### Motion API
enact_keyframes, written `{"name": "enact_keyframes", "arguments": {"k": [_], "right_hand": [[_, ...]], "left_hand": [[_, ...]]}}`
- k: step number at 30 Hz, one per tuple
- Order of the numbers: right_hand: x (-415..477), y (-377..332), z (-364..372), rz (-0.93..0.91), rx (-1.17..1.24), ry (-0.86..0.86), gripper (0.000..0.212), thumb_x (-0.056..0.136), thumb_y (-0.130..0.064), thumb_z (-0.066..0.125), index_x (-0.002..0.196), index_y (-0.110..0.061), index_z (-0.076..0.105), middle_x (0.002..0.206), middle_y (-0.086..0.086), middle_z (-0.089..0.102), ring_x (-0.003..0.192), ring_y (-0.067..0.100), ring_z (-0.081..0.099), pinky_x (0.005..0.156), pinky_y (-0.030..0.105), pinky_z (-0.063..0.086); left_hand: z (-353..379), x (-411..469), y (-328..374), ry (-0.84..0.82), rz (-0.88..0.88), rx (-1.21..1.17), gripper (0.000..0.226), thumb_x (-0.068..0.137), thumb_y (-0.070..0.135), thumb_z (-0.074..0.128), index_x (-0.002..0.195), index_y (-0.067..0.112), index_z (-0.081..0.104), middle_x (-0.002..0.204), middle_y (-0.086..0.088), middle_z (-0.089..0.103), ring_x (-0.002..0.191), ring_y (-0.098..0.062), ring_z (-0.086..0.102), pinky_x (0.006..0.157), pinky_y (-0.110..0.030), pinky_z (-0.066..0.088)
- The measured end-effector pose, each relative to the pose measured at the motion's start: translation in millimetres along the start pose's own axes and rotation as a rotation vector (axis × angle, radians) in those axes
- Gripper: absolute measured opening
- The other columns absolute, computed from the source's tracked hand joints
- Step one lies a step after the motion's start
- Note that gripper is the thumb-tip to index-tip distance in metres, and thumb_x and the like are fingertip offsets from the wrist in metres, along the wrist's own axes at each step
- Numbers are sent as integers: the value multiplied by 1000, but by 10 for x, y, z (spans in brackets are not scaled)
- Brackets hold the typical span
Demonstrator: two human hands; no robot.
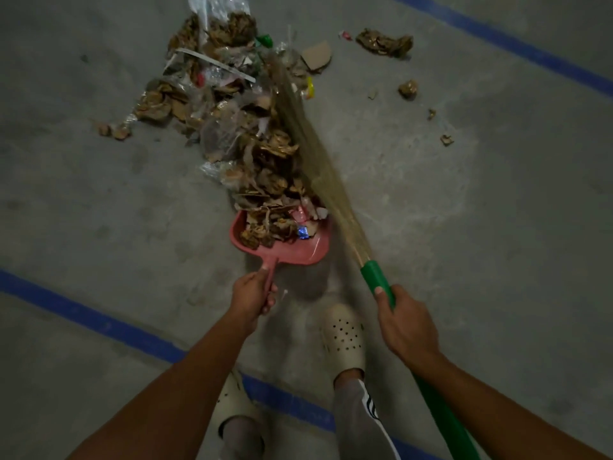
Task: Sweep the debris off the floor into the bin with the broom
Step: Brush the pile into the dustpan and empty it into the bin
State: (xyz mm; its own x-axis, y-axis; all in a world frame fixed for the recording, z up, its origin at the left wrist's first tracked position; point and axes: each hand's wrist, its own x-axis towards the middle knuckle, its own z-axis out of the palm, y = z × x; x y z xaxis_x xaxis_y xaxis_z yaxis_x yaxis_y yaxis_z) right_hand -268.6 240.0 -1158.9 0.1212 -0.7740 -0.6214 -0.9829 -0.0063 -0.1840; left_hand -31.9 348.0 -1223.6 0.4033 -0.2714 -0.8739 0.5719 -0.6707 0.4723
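Note:
A long heap of debris (232,127), brown cardboard scraps, clear plastic and wrappers, lies on the concrete floor from the top centre down to a pink dustpan (308,250). Some scraps sit inside the pan. My left hand (253,295) grips the dustpan's handle and holds the pan against the floor. My right hand (406,323) grips the green handle of the broom (374,273). Its straw bristles (308,144) lie blurred along the right side of the heap. No bin is in view.
Loose scraps lie apart at the upper right: a crumpled brown wad (386,41), a cardboard piece (316,54) and small bits (408,89). Blue lines (86,313) cross the floor at lower left and upper right. My feet in pale clogs (345,333) stand just behind the dustpan.

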Motion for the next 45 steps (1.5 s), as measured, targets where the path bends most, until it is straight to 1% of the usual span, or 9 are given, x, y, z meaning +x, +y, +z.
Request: {"name": "enact_keyframes", "arguments": {"k": [8,11,19,24,29,33,37,42,45], "right_hand": [[895,-431,-324,182,150,11,50,100,-52,33,96,-9,59,83,13,66,68,30,66,66,39,58],[1127,-756,-296,258,185,-77,50,99,-48,38,101,-3,60,84,16,68,64,30,68,62,39,60],[1020,-1366,10,10,-2,-121,46,96,-51,38,103,-11,60,96,12,66,80,31,67,77,43,59],[708,-1373,12,-196,-148,-162,43,99,-52,38,99,-15,60,85,4,61,76,23,61,65,31,48],[286,-1282,-260,-226,-187,-178,39,100,-52,36,96,-20,57,75,-1,59,65,13,59,57,27,48],[-178,-1230,-803,-216,-148,-123,37,100,-52,37,91,-21,55,72,-1,57,64,12,57,57,28,47],[-855,-1202,-1429,-190,-88,-107,40,98,-54,39,91,-19,58,75,2,60,66,16,58,55,28,43],[-1975,-1194,-2148,-117,45,-87,41,97,-54,43,81,-19,56,72,3,59,63,17,57,53,28,40],[-2637,-1184,-2433,-55,170,-65,44,95,-56,46,80,-17,60,71,6,62,62,22,61,55,34,51]], "left_hand": [[-941,226,142,141,-36,65,48,102,41,49,76,2,59,46,-6,49,30,-13,38,34,-16,27],[-1357,520,309,148,-21,216,51,101,43,50,73,2,60,63,-19,52,33,-17,39,34,-14,26],[-1433,802,1048,70,-60,556,37,102,37,48,88,4,57,63,-12,51,43,-19,41,40,-20,30],[-1148,613,1130,125,83,521,46,99,44,52,79,3,59,60,-14,51,38,-18,38,36,-16,27],[-981,121,1171,80,166,406,47,97,50,54,78,7,61,53,-8,48,37,-15,37,40,-19,27],[-1053,-464,1272,48,203,348,53,100,48,48,98,-1,67,56,-6,47,45,-16,39,42,-22,28],[-1083,-1354,1519,64,214,287,43,100,47,49,78,11,55,56,-9,44,37,-13,35,38,-21,26],[-1203,-2585,1859,36,237,290,41,102,41,48,73,12,52,53,-6,47,37,-14,37,38,-22,28],[-1314,-3235,2011,10,287,283,41,102,41,49,76,9,54,55,-7,49,38,-13,39,39,-22,30]]}}
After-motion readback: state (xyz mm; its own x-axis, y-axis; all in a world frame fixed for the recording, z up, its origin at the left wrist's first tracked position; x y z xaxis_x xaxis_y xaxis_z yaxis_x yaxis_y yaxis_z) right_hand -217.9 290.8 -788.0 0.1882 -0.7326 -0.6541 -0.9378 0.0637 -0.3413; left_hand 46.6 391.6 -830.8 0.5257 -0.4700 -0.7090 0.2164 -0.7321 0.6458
